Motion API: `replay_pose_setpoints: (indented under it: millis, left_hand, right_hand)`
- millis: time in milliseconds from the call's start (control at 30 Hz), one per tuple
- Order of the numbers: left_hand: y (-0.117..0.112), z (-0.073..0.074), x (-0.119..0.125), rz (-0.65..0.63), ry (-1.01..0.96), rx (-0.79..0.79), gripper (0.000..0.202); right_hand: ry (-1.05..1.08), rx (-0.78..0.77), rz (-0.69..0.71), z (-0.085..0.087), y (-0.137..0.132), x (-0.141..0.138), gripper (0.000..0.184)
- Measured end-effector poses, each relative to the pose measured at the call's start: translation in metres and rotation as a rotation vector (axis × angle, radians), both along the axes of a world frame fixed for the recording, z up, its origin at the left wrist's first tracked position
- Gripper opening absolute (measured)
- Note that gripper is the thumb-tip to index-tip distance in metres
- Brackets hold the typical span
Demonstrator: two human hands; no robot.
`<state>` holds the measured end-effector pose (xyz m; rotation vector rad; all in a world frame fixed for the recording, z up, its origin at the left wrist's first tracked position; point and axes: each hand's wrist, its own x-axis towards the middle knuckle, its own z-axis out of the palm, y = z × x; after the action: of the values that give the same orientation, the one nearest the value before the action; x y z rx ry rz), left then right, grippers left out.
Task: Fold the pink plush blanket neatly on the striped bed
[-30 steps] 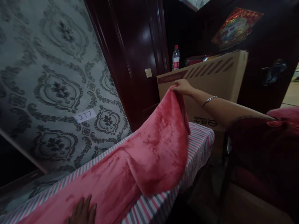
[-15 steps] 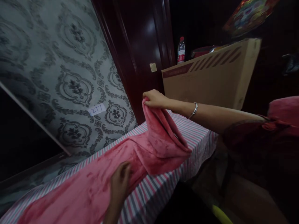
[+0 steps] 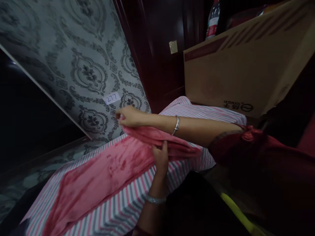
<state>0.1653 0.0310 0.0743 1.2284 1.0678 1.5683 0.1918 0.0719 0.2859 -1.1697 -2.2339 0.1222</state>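
1. The pink fleece cloth [image 3: 110, 167] lies lengthwise on the striped table cover [image 3: 123, 209], its far end doubled over on itself near the table's far corner.
2. The right hand [image 3: 129, 116] is clenched on the top edge of the folded-over part, holding it above the flat layer. The left hand [image 3: 161, 157] grips the bunched fold from the near side, fingers curled into the fabric.
3. To fold well, I judge the raised edge should be laid so its sides run flush with the layer beneath. The left hand should pin the crease while the right lays the edge flat, then smooths out trapped wrinkles.
4. The plush pile probably slides on itself, so a light stretch before letting go would help keep the layers square.
5. A white label [image 3: 112, 98] on the patterned panel [image 3: 81, 65] reads "277" in handwriting.
6. The cardboard box [image 3: 241, 65] carries a dark printed logo, upside down and too small to read. The bottle [image 3: 213, 19] behind has a red label, illegible.
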Motion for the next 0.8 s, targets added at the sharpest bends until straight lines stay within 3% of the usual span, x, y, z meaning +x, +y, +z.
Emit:
replay_pose_setpoints:
  millis: [67, 133, 267, 333, 400, 500, 633, 800]
  left_hand:
    - [-0.003, -0.014, -0.021, -0.014, -0.099, -0.091, 0.036]
    - [-0.007, -0.028, -0.042, -0.015, -0.218, -0.186, 0.037]
    - [-0.018, -0.049, -0.070, -0.001, -0.399, -0.323, 0.037]
    - [-0.024, -0.056, -0.070, -0.044, -0.435, -0.344, 0.037]
    - [-0.028, -0.060, -0.063, -0.107, -0.447, -0.366, 0.040]
    - [-0.033, -0.064, -0.047, -0.193, -0.450, -0.410, 0.044]
    - [-0.034, -0.064, -0.035, -0.211, -0.462, -0.448, 0.042]
    - [-0.034, -0.063, -0.027, -0.341, -0.447, -0.524, 0.039]
  right_hand:
    - [0.006, -0.066, 0.144, -0.020, 0.000, -0.008, 0.030]
    - [0.063, -0.114, 0.231, -0.046, 0.003, 0.003, 0.032]
    - [0.219, -0.231, 0.138, -0.121, 0.001, 0.073, 0.020]
    - [0.266, -0.324, 0.048, -0.163, -0.009, 0.114, 0.021]
    - [0.258, -0.294, -0.034, -0.202, -0.025, 0.147, 0.025]
    - [0.152, -0.213, -0.032, -0.244, -0.053, 0.170, 0.040]
    - [-0.009, -0.103, -0.046, -0.269, -0.074, 0.162, 0.059]
    - [-0.027, 0.046, -0.133, -0.267, -0.070, 0.156, 0.042]
